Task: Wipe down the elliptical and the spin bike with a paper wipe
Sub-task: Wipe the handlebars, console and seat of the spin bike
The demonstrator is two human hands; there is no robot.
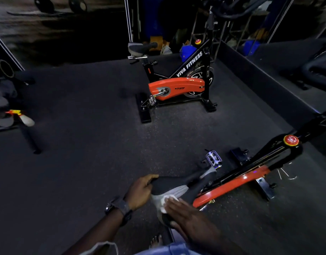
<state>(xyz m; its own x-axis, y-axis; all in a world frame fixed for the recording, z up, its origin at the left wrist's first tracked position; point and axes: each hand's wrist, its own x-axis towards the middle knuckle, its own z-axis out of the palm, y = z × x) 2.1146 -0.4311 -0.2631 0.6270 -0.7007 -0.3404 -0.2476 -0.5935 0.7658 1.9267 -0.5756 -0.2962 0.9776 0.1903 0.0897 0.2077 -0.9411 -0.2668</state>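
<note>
My left hand grips the saddle edge. My right hand, fingers flat, presses the wipe, mostly hiding it. Bike cut off lower right.

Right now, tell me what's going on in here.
A person is wiping the saddle of the near spin bike. The left hand grips the saddle's edge while the right hand presses a paper wipe flat on it. A second spin bike stands untouched farther back.

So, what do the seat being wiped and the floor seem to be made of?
Seat: probably padded vinyl or foam, matte black with grey panels, no shine. Floor: likely rubber matting, dark, matte, with fine pale specks.
</note>
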